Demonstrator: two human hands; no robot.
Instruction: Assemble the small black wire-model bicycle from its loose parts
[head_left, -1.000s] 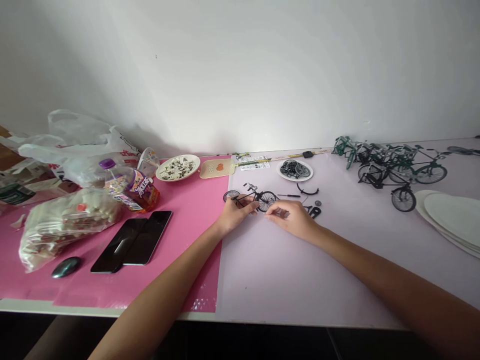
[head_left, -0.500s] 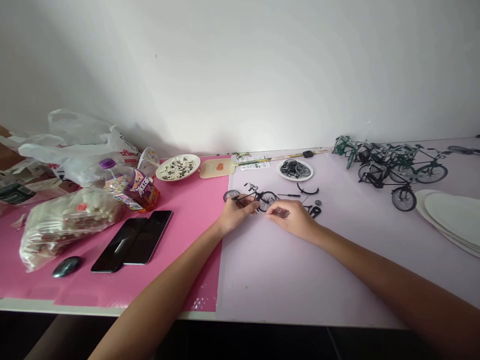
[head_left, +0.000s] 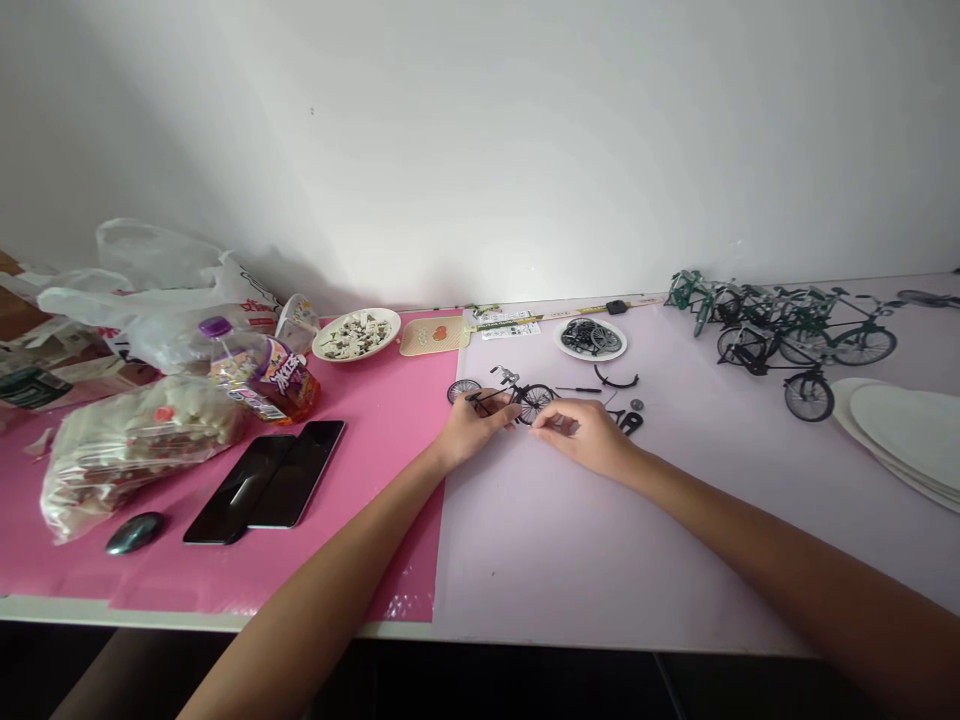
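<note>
A small black model bicycle [head_left: 537,402] with silver handlebars stands near the middle of the table, in the grip of my left hand [head_left: 474,428], whose thumb and fingers close round its frame. Just to the right of its front wheel is my right hand [head_left: 581,430], fingers curled and pinched together; whatever lies between the fingertips is too small or hidden to make out. Beyond the right hand lie a thin screwdriver [head_left: 577,390], a curved black part [head_left: 616,379], a small round disc [head_left: 637,405] and a black chain-guard-like piece [head_left: 631,423].
A white plate of black wheels [head_left: 624,345] sits behind the hands, with a plate of small light pieces [head_left: 318,352] to its left. Finished model bicycles [head_left: 810,395] and stacked white plates [head_left: 911,430] occupy the right. Phones [head_left: 300,475], a bottle [head_left: 266,375] and bags [head_left: 139,440] are left.
</note>
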